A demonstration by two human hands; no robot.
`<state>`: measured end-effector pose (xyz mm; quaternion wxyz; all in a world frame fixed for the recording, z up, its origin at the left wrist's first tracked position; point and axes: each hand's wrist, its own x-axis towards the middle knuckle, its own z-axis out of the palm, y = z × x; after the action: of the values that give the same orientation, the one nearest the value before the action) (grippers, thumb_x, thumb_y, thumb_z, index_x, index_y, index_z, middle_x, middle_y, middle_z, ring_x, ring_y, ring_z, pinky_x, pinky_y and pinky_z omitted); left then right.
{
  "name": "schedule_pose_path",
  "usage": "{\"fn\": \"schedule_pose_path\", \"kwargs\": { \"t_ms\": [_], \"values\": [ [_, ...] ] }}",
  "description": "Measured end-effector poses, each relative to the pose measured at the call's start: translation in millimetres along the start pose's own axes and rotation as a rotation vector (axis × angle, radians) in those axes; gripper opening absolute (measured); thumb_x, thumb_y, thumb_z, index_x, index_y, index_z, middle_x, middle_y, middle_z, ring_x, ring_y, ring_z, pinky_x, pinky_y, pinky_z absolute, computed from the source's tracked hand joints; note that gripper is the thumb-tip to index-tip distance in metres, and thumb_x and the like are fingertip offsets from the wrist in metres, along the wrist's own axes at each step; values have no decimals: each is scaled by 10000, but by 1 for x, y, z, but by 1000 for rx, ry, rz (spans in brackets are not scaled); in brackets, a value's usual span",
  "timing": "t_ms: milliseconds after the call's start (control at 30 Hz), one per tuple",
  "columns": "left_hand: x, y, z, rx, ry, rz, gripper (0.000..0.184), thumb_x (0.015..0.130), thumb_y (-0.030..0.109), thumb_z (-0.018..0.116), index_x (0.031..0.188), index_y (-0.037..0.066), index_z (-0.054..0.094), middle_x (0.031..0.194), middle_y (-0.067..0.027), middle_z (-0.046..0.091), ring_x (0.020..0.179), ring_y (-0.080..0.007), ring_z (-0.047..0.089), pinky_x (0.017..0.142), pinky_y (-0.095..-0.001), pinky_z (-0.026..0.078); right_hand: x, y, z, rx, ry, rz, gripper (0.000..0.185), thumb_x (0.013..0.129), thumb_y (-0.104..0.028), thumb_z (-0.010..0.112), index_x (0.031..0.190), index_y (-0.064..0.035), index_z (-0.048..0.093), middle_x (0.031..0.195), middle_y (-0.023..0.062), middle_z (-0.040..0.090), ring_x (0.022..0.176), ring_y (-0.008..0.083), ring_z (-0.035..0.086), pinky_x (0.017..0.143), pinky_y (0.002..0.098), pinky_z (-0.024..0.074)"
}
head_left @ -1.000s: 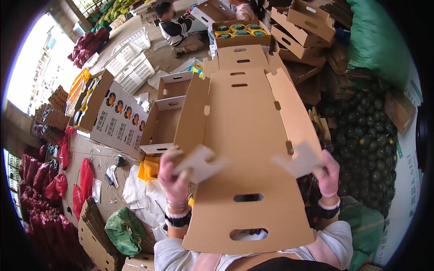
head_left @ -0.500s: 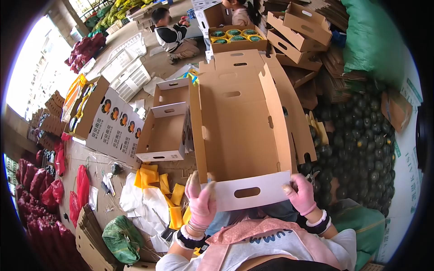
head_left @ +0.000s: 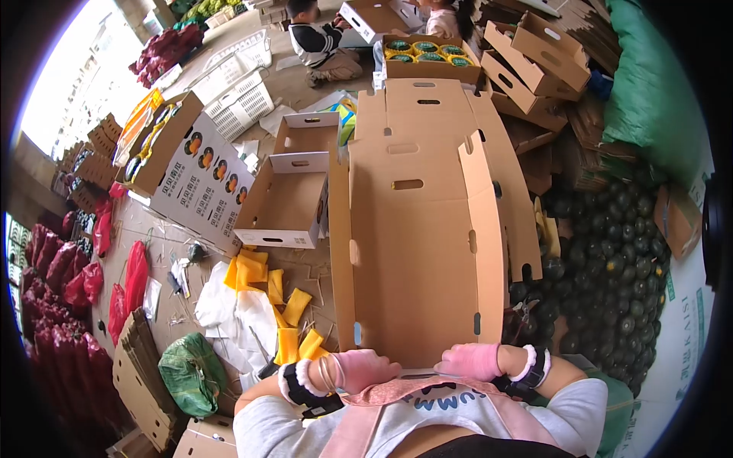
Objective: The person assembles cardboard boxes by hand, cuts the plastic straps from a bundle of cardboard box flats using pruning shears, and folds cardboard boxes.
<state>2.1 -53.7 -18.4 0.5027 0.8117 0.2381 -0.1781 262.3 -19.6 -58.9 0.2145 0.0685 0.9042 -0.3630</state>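
A partly folded brown carton (head_left: 412, 259) lies in front of me with both long sides raised and its far end flat. My left hand (head_left: 366, 369), in a pink glove, is closed at the carton's near edge. My right hand (head_left: 469, 362), also gloved in pink, is closed on the same edge a little to the right. Fingertips of both hands are hidden behind the near end, close to my body. Flat cardboard (head_left: 513, 206) lies beneath the carton.
Two folded trays (head_left: 289, 200) and a printed box (head_left: 197, 168) stand left. Yellow pieces (head_left: 296, 307) and a green sack (head_left: 192, 374) lie nearer. Dark round produce (head_left: 611, 282) is right. Beyond are a filled box (head_left: 432, 70) and two people.
The white near end has folded out of view toward the inside. Both hands have moved down toward my body and closer together. The far end still lies flat.
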Motion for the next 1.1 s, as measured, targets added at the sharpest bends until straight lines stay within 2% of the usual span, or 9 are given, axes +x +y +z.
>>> {"fn": "schedule_pose_path", "kwargs": {
  "t_ms": [100, 167, 233, 267, 433, 533, 633, 933, 1100],
  "values": [
    [-26, -13, -25, -373, 100, 327, 466, 783, 119, 636, 1208, 20, 472, 1149, -179, 553, 1075, -317, 538, 892, -370, 441, -25, -2, -41, 219, 267, -153, 366, 714, -204, 642, 1024, -37, 541, 902, 168, 579, 849, 324, 597, 728, 383, 496],
    [-54, -24, -68, -164, 712, 480, 546, 791, 125, 665, 1263, 8, 417, 1216, -165, 512, 1130, -282, 502, 940, -364, 411, -51, -7, -95, 198, 621, -56, 398, 712, -220, 658, 1049, -46, 536, 890, 156, 581, 822, 310, 601, 694, 382, 496],
    [-53, -52, -90, -705, 1285, 321, 511, 822, 102, 631, 1263, 0, 393, 1151, -100, 526, 1081, -183, 500, 911, -321, 429, -62, 14, -132, 1, 1001, 435, 433, 712, -253, 679, 1072, -51, 550, 887, 147, 600, 808, 304, 607, 683, 360, 502],
    [-45, -80, -110, -404, 1582, 63, 516, 826, 70, 610, 1275, -3, 367, 1159, -103, 502, 1055, -173, 499, 889, -301, 436, -53, 44, -143, -103, 1280, 578, 438, 703, -263, 694, 1064, -46, 575, 871, 150, 610, 804, 310, 602, 709, 349, 505],
    [-16, -167, -161, -197, 1867, -128, 562, 802, 58, 620, 1298, 0, 362, 1201, -93, 488, 1104, -167, 461, 948, -266, 375, -19, 161, -162, 513, 1412, 488, 465, 715, -106, 638, 1143, 55, 550, 1128, 182, 601, 1029, 218, 583, 880, 267, 448],
    [-25, -196, -157, -295, 1613, -19, 588, 792, 182, 654, 1293, 3, 402, 1168, -98, 521, 1059, -188, 500, 908, -291, 409, -11, 166, -147, 676, 1578, 219, 416, 734, -38, 606, 1132, 71, 556, 1100, 151, 613, 1022, 196, 576, 875, 283, 452],
    [-35, -151, -149, -1256, 1136, 206, 482, 860, 255, 566, 1248, -9, 453, 1166, -73, 533, 1013, -163, 521, 888, -284, 419, -20, 154, -145, 860, 1470, -10, 355, 739, -4, 545, 1090, 27, 585, 1004, 39, 618, 933, 98, 553, 838, 239, 439],
    [-31, -138, -149, -864, 1340, 306, 440, 932, 350, 405, 1145, -16, 523, 1013, -66, 592, 961, -137, 531, 858, -257, 419, -15, 150, -150, 861, 1326, -76, 232, 782, -62, 553, 1010, -19, 550, 923, 17, 568, 857, 100, 531, 819, 237, 424],
    [-18, -98, -157, -770, 1602, 571, 275, 806, -94, 523, 1029, 67, 515, 1005, -18, 531, 936, -107, 494, 843, -252, 405, -3, 128, -150, 654, 1687, -33, 308, 825, -75, 581, 1121, -70, 498, 969, -16, 493, 828, 82, 489, 695, 206, 420]
  ]
}}
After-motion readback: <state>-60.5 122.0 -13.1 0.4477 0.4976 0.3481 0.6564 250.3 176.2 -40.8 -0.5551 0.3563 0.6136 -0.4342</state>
